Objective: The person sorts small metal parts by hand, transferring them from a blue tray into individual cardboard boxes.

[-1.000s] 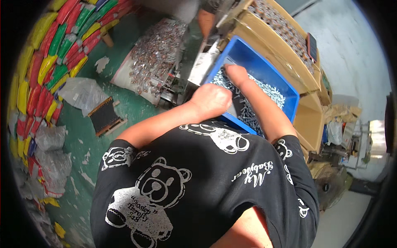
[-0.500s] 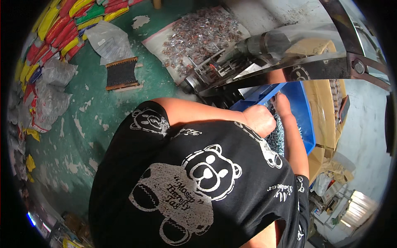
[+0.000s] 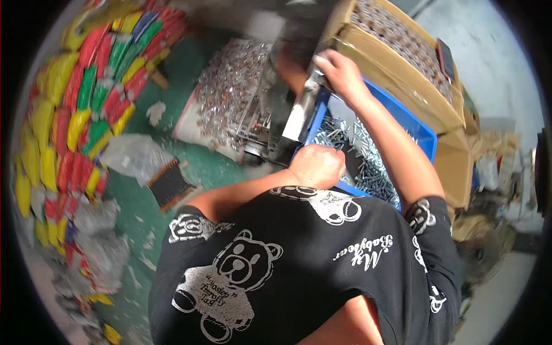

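Note:
My left hand [image 3: 318, 167] is curled into a fist over the near-left side of a blue plastic bin [image 3: 428, 140]. Whatever that fist holds is hidden. Loose in the bin lie many small silvery metal pins [image 3: 368, 152], perhaps screws, with darker ones toward the left. My right hand [image 3: 345, 75] is raised past the bin's far edge, its fingers bent at a shiny metal part of a machine [image 3: 310, 95]. What those fingers hold, if anything, is too small to make out. My right forearm crosses above the bin.
A cardboard box [image 3: 397, 86] with rows of round brownish parts stands beyond the bin. Ahead left, many small clear-wrapped pieces [image 3: 227, 86] cover a white sheet. Coloured sacks [image 3: 75, 132] are stacked at far left. A black slatted panel [image 3: 169, 184] lies on the green floor.
The view has turned. My right hand has come out of the bin and moved up and away to the machine's metal part. My left fist remains near the bin, now farther from the right hand.

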A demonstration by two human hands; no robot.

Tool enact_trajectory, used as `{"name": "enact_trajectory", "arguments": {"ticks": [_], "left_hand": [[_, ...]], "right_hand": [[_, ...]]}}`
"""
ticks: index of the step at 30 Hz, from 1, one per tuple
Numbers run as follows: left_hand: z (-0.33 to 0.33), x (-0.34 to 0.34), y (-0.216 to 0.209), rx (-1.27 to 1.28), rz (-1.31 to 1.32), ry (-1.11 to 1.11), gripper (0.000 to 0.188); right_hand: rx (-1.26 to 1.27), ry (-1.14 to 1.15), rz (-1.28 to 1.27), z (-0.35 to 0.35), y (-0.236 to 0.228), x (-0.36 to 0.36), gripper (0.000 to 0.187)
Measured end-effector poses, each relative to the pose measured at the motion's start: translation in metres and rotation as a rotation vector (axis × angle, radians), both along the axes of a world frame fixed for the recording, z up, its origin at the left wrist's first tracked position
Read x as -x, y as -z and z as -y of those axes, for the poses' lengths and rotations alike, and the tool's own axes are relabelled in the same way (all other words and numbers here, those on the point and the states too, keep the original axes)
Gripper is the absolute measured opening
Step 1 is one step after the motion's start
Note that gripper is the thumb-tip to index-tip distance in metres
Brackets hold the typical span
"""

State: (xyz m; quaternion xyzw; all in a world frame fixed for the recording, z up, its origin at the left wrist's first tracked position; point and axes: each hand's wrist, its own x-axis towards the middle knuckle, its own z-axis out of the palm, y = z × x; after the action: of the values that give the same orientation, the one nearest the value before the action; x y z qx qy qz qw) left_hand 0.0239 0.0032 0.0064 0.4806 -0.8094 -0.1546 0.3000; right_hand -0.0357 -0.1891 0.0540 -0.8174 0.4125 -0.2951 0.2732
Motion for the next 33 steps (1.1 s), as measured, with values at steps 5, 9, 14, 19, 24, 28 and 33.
{"name": "enact_trajectory", "arguments": {"ticks": [5,9,14,19,24,28,33], "left_hand": [[0.002,0.007,-0.005,0.032,0.033,-0.062,0.024],[-0.001,0.012,-0.007,-0.031,0.073,-0.082,0.024],[-0.001,0.014,-0.007,-0.091,0.185,-0.186,0.021],[-0.009,0.016,-0.011,-0.046,0.209,-0.225,0.023],[0.001,0.025,-0.015,-0.073,0.28,-0.185,0.024],[-0.003,0.027,-0.015,-0.053,0.291,-0.224,0.024],[-0.001,0.029,-0.016,-0.077,0.32,-0.221,0.026]], "right_hand": [[-0.313,-0.045,0.317,0.014,-0.012,0.009,0.033],[-0.321,0.024,0.475,-0.034,0.007,0.129,0.03],[-0.287,0.446,0.432,-0.111,0.02,0.297,0.029],[-0.273,0.996,0.678,-0.197,0.047,0.458,0.027],[-0.262,1.269,-0.352,-0.289,0.146,0.547,0.023],[-0.527,1.119,-0.916,-0.296,0.175,0.517,0.023],[-0.423,1.213,-0.898,-0.307,0.198,0.521,0.024]]}}
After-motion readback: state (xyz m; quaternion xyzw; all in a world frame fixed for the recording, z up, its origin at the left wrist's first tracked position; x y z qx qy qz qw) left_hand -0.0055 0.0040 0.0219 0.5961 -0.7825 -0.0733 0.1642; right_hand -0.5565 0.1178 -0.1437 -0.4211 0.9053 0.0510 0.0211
